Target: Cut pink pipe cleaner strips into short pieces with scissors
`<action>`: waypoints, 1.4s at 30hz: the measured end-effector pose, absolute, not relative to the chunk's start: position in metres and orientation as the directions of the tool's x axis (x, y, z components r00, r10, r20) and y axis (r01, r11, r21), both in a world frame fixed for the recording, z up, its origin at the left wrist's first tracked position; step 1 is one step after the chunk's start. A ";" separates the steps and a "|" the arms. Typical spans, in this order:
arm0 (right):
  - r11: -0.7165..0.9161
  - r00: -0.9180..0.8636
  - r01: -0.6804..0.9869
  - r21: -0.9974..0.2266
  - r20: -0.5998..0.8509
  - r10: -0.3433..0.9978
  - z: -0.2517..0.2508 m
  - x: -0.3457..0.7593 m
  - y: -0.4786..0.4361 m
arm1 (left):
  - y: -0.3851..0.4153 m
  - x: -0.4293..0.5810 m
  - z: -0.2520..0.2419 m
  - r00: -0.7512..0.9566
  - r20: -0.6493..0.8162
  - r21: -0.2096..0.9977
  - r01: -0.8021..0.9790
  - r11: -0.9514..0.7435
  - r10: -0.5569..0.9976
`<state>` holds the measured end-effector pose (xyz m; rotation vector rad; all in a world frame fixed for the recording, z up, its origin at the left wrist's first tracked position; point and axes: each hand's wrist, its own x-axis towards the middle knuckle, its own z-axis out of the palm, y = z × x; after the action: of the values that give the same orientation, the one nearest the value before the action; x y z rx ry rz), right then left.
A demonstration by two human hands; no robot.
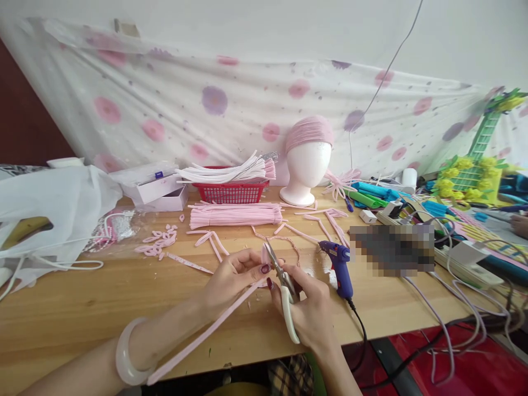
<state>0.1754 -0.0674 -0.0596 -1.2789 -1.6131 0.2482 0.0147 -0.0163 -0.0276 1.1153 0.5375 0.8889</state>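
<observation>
The fingers (254, 273) of the left hand (225, 289) are pinched together, thumb against forefinger, on one pink strip (206, 332), whose long tail slants down across the forearm side to the bracelet (132, 352). At the fingertips stands one small pink loop (264, 253); whether it belongs to the same strip I cannot tell. The right hand (312, 305) has its fingers wrapped round one pair of scissors (284, 279), white at the handle, blades pointing up and away beside the loop. Whether the blades meet is too small to see. Both hands are over the near middle of the wooden table (74, 324).

Counted beyond them: one purple glue gun (339, 269) just right of the scissors; one white foam head (307, 168) wearing one pink cap (311, 132); one red basket (231, 192) with white stems (223, 173) across its top; and one thick bundle (236, 215) of pink stems in front of it. To the left is one heap of small pink loops (159, 242), overlapping too much to count. One green guitar shape (472, 159) with yellow flowers stands far right.
</observation>
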 end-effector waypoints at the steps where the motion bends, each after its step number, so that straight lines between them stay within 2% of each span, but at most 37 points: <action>1: 0.420 0.082 0.607 -0.675 0.578 0.812 -0.060 0.176 -0.067 | -0.017 0.015 -0.027 0.558 0.055 0.925 -0.340 0.167 0.828; 26: 0.438 0.117 0.608 -0.662 0.621 0.775 -0.060 0.178 -0.068 | -0.015 0.014 -0.030 0.578 0.073 0.906 -0.379 0.189 0.813; 29: 0.410 0.145 0.616 -0.673 0.608 0.780 -0.056 0.182 -0.069 | -0.016 0.013 -0.028 0.559 0.063 0.904 -0.382 0.189 0.827; 34: 0.392 0.067 0.627 -0.673 0.548 0.834 -0.051 0.180 -0.068 | -0.017 0.013 -0.027 0.527 0.035 0.908 -0.371 0.193 0.849; 42: 0.382 0.086 0.631 -0.675 0.550 0.831 -0.057 0.180 -0.069 | -0.016 0.013 -0.031 0.528 0.044 0.871 -0.435 0.226 0.848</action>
<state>0.1797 -0.0686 -0.0569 -1.3254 -1.6205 0.2447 0.0130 -0.0160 -0.0310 0.9863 0.5000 0.9371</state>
